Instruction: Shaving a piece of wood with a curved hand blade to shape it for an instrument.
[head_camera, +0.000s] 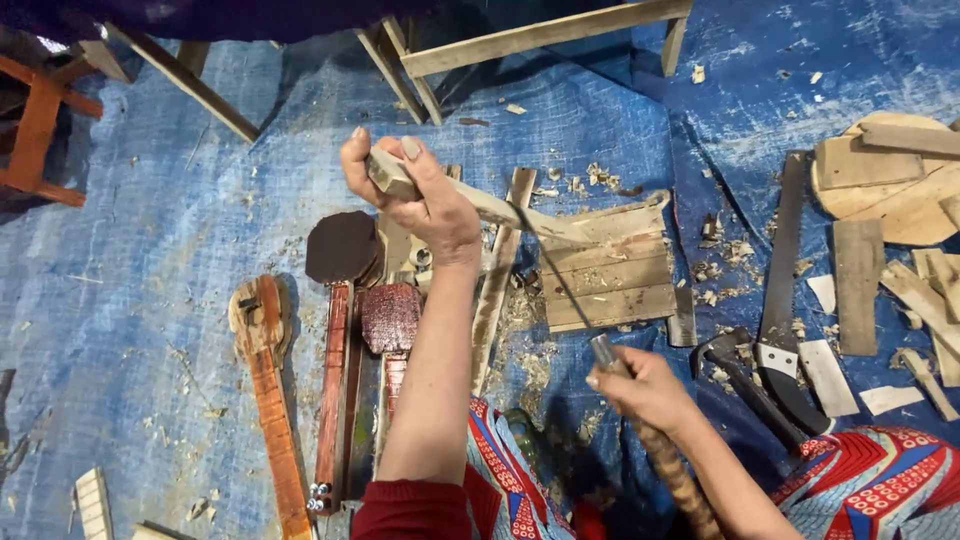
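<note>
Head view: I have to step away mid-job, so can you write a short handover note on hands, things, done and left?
Left hand: raised, gripping one end of a pale wooden piece.
Right hand: holds a thin blade tool by its handle, its tip against the piece.
Around: blue tarp; three small carved instrument necks lie left of the forearm; a slatted wooden panel, a saw and offcuts on the right.
Done: shavings on the tarp suggest some carving.
Left: the piece looks rough; how much remains I cannot tell.
</note>
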